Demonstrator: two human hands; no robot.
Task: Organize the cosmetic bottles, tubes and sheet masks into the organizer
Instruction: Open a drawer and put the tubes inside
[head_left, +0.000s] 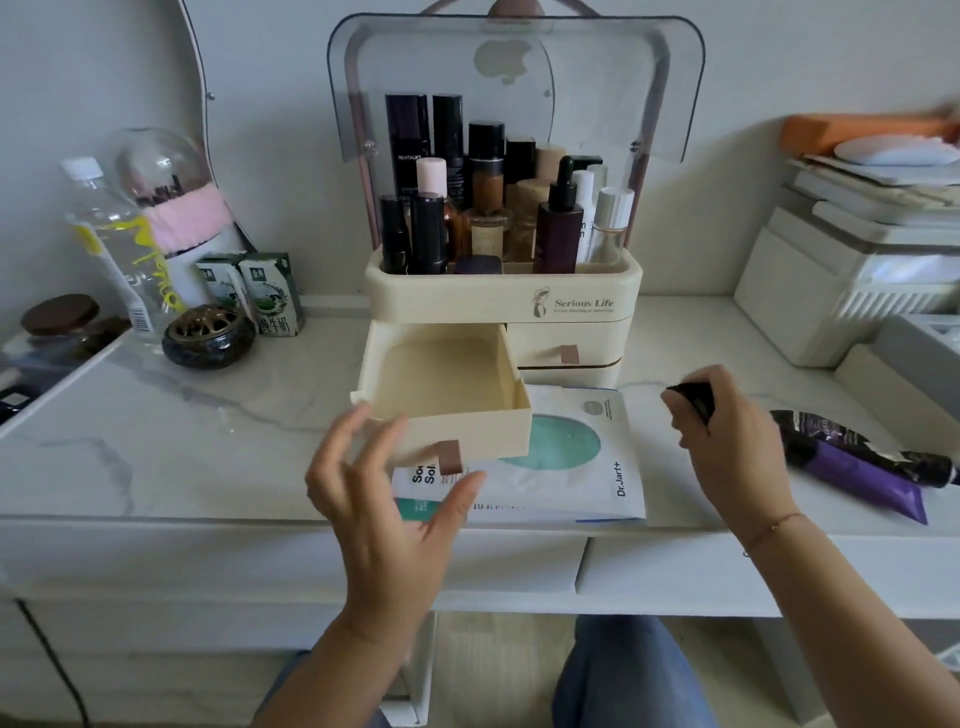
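A cream organizer (582, 299) stands at the back of the marble table, its clear lid raised and its top tray full of several bottles (488, 197). Its left drawer (483, 421) is pulled out and holds nothing. White sheet masks (587, 467) with a green circle lie flat under the drawer's front. My left hand (384, 488) hovers open just in front of the drawer, fingers spread. My right hand (737, 447) is closed around a small black tube (693, 397). A purple tube (862, 478) and a dark crinkled tube (831, 431) lie at the right.
At the left stand a water bottle (111, 244), two milk cartons (260, 291), a dark incense burner (208, 338) and a domed brush holder (166, 187). White boxes (841, 280) are stacked at the right. The organizer's right drawer (566, 353) is closed.
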